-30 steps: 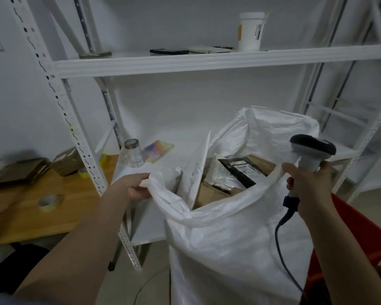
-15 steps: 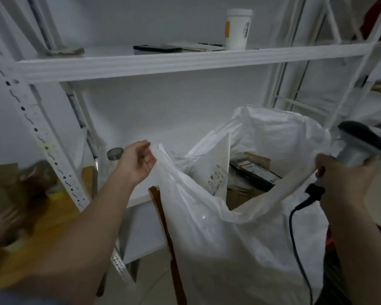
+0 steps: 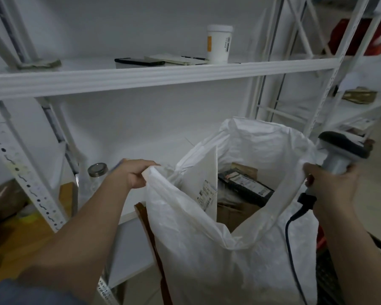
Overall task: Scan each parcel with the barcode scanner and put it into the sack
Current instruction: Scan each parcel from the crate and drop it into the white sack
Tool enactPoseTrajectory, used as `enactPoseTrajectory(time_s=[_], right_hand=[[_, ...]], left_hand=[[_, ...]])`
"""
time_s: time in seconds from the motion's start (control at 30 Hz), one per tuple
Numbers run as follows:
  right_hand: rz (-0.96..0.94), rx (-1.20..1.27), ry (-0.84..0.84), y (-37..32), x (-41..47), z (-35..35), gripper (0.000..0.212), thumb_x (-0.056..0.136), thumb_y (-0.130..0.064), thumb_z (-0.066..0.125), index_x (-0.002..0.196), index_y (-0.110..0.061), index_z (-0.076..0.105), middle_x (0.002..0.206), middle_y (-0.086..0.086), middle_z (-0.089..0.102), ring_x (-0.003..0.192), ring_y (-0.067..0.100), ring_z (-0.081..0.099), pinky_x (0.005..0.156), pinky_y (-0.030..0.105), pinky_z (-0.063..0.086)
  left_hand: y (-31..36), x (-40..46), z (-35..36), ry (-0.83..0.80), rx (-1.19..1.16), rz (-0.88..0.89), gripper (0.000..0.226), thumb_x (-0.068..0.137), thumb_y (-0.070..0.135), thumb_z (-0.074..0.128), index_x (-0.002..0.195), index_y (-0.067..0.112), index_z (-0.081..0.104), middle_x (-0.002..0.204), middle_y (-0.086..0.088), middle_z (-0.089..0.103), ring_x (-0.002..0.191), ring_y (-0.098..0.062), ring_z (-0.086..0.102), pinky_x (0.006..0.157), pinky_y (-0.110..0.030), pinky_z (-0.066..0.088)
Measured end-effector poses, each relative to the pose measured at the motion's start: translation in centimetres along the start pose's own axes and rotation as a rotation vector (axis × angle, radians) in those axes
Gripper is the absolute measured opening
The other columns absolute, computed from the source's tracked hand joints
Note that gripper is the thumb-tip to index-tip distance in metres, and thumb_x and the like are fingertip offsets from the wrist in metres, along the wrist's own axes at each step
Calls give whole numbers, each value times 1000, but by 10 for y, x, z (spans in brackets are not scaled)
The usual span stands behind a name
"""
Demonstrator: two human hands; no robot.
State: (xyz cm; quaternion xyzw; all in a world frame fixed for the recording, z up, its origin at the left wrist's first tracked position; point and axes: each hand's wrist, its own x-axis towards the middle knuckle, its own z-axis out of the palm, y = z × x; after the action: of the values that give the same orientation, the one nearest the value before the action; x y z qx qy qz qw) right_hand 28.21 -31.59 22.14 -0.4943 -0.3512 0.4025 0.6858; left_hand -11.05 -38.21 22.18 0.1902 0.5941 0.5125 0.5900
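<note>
Sack (image 3: pixel 207 249), lower centre of frame, mouth held open; parcels (image 3: pixel 244 190) inside.
Left hand (image 3: pixel 133 175) grips the rim; right hand (image 3: pixel 330 186) clasps scanner (image 3: pixel 343 148) plus rim. Risk: crowded right grip slips, mouth collapses.

Hands (image 3: pixel 136 175) gripping sack (image 3: pixel 218 249) rim

Pretty much everything's white here: the sack (image 3: pixel 218 249), the shelving (image 3: pixel 141 73), and the flat parcel (image 3: pixel 201 179) with its black-printed label. There's a black parcel (image 3: pixel 244 187) with a white label, plus a brown cardboard one (image 3: pixel 233 213). The scanner (image 3: pixel 339 150) is grey with a black top and black cable (image 3: pixel 291 249). The tub (image 3: pixel 218 44) is white with an orange patch, and the tabletop (image 3: pixel 20 234) is yellowish wood.
</note>
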Motion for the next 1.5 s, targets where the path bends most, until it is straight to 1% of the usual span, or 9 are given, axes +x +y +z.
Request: enactPoseTrajectory(time_s=[0.13,0.27,0.47,0.6,0.8,0.93,1.1,1.33,1.5], right_hand=[[-24,27,41,-11,5,6,61,81,-5,72,130,-26,42,92,0,59,69,12,58,61,30,50],[-44,59,102,-18,8,8,67,80,-5,71,134,-29,40,94,-4,58,71,11,60,61,29,52],[44,13,31,0,-4,4,65,83,-18,77,136,-27,40,106,5,58,69,16,58,65,36,53],[68,22,-9,5,-13,-4,71,80,-26,80,137,-28,38,104,3,61,67,14,57,64,34,52],[1,18,-188,-5,-12,-16,51,83,-9,76,122,-18,44,79,0,56,54,6,55,55,28,50],[-24,42,-267,-13,0,-23,48,83,-6,75,118,-18,43,78,-2,54,49,1,56,48,19,50],[15,33,-377,-19,24,-52,42,84,-10,76,112,-19,46,72,-1,55,50,4,55,49,27,50],[46,-42,-509,-13,57,-119,47,85,-5,72,121,-21,47,77,4,57,56,9,55,55,30,50],[110,-60,-564,-10,79,-144,58,84,-4,72,132,-20,43,91,10,59,66,18,56,60,35,50]], left_hand=[[35,0,-1,69,-267,273,41,97,-8,39,134,4,50,112,-17,58,92,-22,60,96,-33,47],[37,-1,-11,100,-380,351,52,98,-9,30,149,2,32,146,-18,43,114,-22,55,104,-27,39],[22,-5,2,113,-456,329,12,91,0,48,97,-1,59,93,-13,60,83,-22,59,94,-29,50],[17,-18,22,124,-420,343,20,87,4,48,69,6,55,70,-9,57,65,-20,53,73,-30,47],[12,-45,38,130,-573,447,16,88,8,48,72,10,48,72,-9,48,58,-21,52,63,-27,51],[6,-74,52,186,-588,516,24,90,19,49,105,3,58,97,-12,50,73,-21,52,65,-27,51],[-13,-109,100,231,-429,610,25,94,15,50,113,6,63,120,-11,59,106,-23,58,97,-28,47],[-76,-134,218,295,604,431,33,73,28,85,102,19,70,86,5,74,57,-9,60,55,-21,48],[-99,-134,263,370,1030,332,37,68,9,88,99,11,68,92,-8,71,71,-21,69,56,-28,56]])
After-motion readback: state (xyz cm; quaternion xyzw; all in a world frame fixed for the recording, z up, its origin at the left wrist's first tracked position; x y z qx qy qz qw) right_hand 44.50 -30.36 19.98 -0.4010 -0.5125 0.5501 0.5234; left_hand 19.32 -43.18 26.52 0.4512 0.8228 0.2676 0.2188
